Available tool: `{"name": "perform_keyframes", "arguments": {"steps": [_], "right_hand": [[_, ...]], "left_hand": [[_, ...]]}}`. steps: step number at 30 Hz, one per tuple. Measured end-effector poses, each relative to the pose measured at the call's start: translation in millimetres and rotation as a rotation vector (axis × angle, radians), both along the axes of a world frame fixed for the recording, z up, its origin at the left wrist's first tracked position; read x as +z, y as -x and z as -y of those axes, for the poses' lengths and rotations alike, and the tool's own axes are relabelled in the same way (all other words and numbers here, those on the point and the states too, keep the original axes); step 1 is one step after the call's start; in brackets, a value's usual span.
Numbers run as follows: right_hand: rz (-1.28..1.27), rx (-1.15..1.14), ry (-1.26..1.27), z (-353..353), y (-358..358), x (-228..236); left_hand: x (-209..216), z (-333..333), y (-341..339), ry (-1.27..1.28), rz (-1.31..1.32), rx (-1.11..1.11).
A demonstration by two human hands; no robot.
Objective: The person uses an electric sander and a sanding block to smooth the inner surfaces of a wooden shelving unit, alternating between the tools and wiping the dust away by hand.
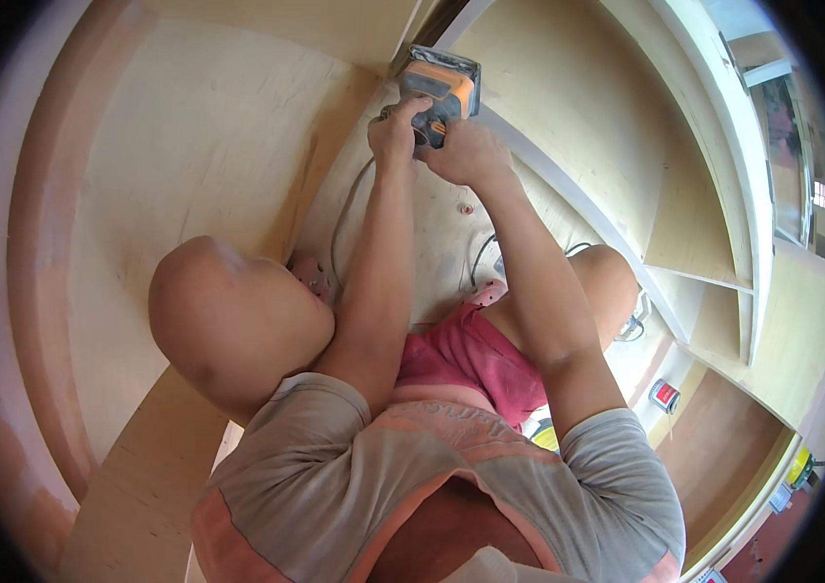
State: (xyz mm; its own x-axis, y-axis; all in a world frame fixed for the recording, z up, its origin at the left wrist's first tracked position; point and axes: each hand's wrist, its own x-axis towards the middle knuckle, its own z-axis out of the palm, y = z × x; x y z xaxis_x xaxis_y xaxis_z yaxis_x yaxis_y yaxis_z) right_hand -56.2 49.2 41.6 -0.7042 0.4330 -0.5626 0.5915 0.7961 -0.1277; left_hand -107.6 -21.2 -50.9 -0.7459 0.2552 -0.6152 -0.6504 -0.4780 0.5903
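An orange and black power sander is held at arm's length at the top of the view, near the corner where a wooden panel meets a white-edged frame. My left hand is closed round its left side, thumb lying over the body. My right hand grips the lower right part of the tool. The sander's flat pad faces away from me; whether it touches the wood I cannot tell. A grey cord hangs down beside my left forearm.
Wooden panelling rises at the left. Open shelving with a white edge stands at the right. A small red and white can sits by the lower compartment. My bent knees are on both sides, with pink footwear between them.
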Motion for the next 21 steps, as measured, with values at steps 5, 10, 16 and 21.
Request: {"name": "perform_keyframes", "arguments": {"steps": [5,10,16,21], "right_hand": [[-0.133,0.032,-0.019,-3.0,-0.5,4.4],[-0.183,0.018,0.016,-6.8,-6.7,20.3],[-0.330,-0.029,0.073,-14.0,-15.1,49.8],[-0.549,-0.037,0.091,-15.6,-15.3,40.8]], "left_hand": [[2.2,-2.8,7.2,0.047,-0.069,0.018],[9.7,-7.6,8.2,0.179,-0.068,-0.004],[71.6,-7.0,1.6,0.210,-0.365,0.011],[90.8,-5.1,1.6,0.357,-0.495,0.001]]}}
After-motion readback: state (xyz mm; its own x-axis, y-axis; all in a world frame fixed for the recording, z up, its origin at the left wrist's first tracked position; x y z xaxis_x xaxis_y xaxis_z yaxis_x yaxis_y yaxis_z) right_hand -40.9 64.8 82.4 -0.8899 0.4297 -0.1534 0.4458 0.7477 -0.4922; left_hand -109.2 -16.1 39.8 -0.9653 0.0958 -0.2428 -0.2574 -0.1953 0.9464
